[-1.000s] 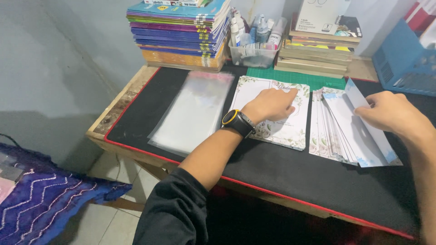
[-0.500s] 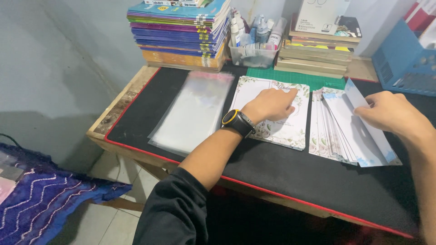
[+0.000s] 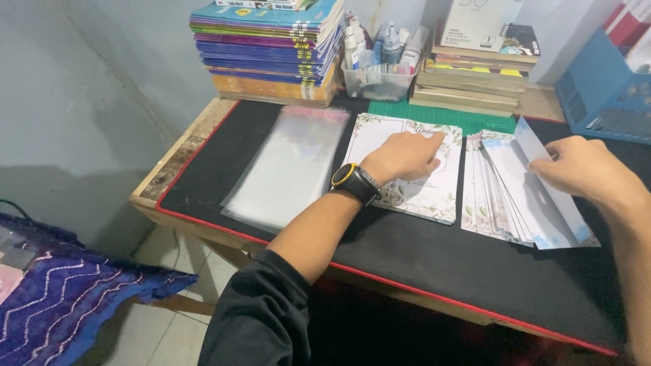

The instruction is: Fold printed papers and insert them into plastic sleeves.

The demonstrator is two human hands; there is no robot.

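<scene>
At the far left of the black desk mat (image 3: 434, 271) lies a stack of clear plastic sleeves (image 3: 288, 169), untouched. Just right of it sits a pile of floral-bordered cards (image 3: 424, 193); the left hand (image 3: 401, 157), a watch on its wrist, rests flat on the top card, fingers loosely together and pressing down, gripping nothing. Further right, a fanned stack of folded cards (image 3: 498, 196) lies on the mat. The right hand (image 3: 576, 169) pinches the lifted top sheet (image 3: 532, 152) of that stack between thumb and fingers, its far edge raised.
</scene>
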